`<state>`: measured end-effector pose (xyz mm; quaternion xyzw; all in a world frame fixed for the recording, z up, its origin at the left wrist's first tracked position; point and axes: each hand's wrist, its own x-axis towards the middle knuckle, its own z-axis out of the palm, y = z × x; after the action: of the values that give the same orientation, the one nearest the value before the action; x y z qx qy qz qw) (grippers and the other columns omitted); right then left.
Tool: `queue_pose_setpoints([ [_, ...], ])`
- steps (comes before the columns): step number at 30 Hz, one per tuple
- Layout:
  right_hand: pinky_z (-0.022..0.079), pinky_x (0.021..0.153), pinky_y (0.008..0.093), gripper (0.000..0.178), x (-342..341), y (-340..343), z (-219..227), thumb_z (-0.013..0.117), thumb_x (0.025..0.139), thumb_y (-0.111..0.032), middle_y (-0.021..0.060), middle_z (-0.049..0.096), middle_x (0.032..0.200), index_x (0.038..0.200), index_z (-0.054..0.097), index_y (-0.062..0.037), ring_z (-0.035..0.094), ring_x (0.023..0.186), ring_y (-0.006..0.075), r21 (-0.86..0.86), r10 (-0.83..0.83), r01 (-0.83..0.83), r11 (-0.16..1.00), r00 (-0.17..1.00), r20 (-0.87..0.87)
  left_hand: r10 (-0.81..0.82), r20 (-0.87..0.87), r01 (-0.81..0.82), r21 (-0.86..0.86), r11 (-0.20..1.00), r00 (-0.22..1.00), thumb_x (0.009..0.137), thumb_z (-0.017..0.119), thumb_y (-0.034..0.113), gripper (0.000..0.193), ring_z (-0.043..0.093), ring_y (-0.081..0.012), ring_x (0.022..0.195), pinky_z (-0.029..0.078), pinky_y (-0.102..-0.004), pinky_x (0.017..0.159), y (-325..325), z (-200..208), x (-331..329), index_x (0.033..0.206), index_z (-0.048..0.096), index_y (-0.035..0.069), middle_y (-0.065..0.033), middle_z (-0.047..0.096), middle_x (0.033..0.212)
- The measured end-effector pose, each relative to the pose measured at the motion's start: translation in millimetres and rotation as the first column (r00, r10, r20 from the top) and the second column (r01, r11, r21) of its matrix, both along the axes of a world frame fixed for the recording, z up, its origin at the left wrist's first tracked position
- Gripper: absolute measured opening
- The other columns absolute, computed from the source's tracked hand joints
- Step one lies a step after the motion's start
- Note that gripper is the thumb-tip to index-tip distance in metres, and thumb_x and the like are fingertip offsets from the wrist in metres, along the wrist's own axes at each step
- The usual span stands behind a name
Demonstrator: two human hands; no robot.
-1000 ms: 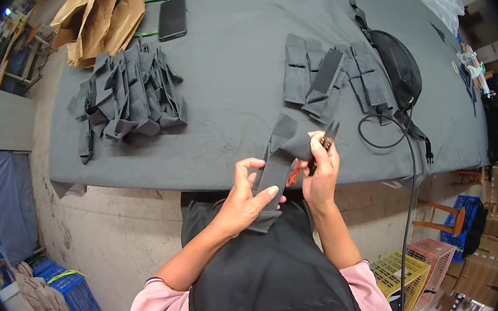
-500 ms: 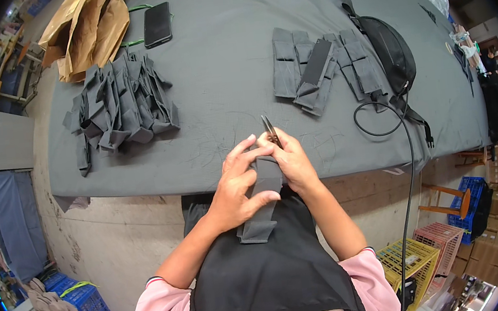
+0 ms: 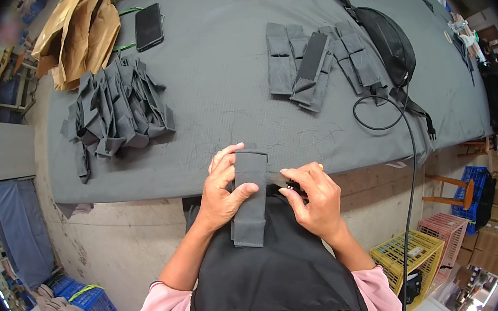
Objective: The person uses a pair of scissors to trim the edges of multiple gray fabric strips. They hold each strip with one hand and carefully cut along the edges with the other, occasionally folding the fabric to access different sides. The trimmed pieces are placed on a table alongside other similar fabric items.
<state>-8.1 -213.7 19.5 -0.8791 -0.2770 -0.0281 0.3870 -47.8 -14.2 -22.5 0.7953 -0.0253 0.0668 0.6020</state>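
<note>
A long dark grey fabric pouch (image 3: 248, 186) hangs upright over my apron at the table's front edge. My left hand (image 3: 221, 190) grips it from its left side, thumb across the front and fingers behind the upper part. Just to its right, my right hand (image 3: 316, 200) is closed around small thread snips (image 3: 283, 180). Their blades point left at the pouch's right edge and look blurred; whether they touch the cloth I cannot tell.
A heap of similar grey pouches (image 3: 119, 108) lies at the left, below a brown paper bag (image 3: 82, 36) and a phone (image 3: 148, 27). More pouches (image 3: 306, 67) lie right of centre beside a black waist bag (image 3: 388, 44) with a cable (image 3: 410, 157). Loose threads litter the cloth.
My right hand has moved right and down, away from the pouch's top, and the snips now point left instead of up. My left hand has shifted slightly left with the pouch, whose front now shows.
</note>
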Motion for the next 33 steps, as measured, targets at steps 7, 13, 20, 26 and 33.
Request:
queue_pose_setpoints([
  [7,0.043,0.054,0.0316,0.031,2.7,6.1,-4.4,0.073,0.07,-0.008,0.0037,0.057,0.08,0.1,0.065,-0.0083,0.054,0.06,0.0199,0.061,0.029,-0.03,0.998,0.999,0.018,0.016,-0.021,-0.016,-0.042,0.999,1.0,0.077,0.07,0.041,0.041,0.041,-0.027,0.125,0.026,-0.0416,0.104,-1.8,3.6,-0.9,0.095,0.067,0.004,-0.0072,0.059,0.113],
  [13,0.043,0.054,0.0309,0.031,4.1,9.8,-10.8,0.073,0.07,-0.007,0.0039,0.058,0.077,0.1,0.065,-0.0079,0.054,0.058,0.0196,0.093,0.014,-0.023,0.995,0.996,0.089,0.015,-0.024,-0.016,-0.033,0.999,1.0,0.077,0.07,0.042,0.042,0.041,-0.0265,0.125,0.026,-0.0412,0.104,-1.2,4.1,-1.5,0.095,0.067,0.004,-0.0067,0.06,0.112],
  [20,0.043,0.054,0.0304,0.026,1.8,8.8,-7.4,0.073,0.07,-0.005,0.0036,0.059,0.074,0.095,0.067,-0.0076,0.054,0.057,0.0186,0.191,-0.034,0.015,0.982,0.995,0.098,0.04,-0.052,-0.041,-0.017,0.999,0.998,0.076,0.07,0.043,0.042,0.041,-0.0247,0.126,0.017,-0.0476,0.108,-0.8,6.5,-3.0,0.095,0.067,0.006,-0.0047,0.06,0.11],
  [26,0.044,0.054,0.0297,0.027,5.3,7.4,-9.6,0.073,0.069,-0.005,0.0049,0.059,0.075,0.096,0.067,-0.0072,0.054,0.058,0.0189,0.179,0.01,-0.014,0.984,1.0,0.02,0.015,-0.02,-0.015,0.028,1.0,1.0,0.073,0.072,0.043,0.042,0.041,-0.0244,0.126,0.014,-0.0513,0.108,0.1,4.6,-2.3,0.089,0.065,0.005,-0.0046,0.057,0.104],
  [33,0.044,0.054,0.0316,0.025,12.1,15.4,-1.6,0.073,0.069,-0.007,0.0061,0.054,0.078,0.092,0.063,-0.0054,0.055,0.059,0.0219,0.149,0.127,-0.112,0.982,0.988,-0.09,-0.044,-0.022,0.046,0.109,0.993,0.999,0.07,0.075,0.045,0.046,0.042,-0.0255,0.126,0.01,-0.053,0.107,2.9,3.1,-5.7,0.081,0.06,0.003,-0.0046,0.05,0.096],
])
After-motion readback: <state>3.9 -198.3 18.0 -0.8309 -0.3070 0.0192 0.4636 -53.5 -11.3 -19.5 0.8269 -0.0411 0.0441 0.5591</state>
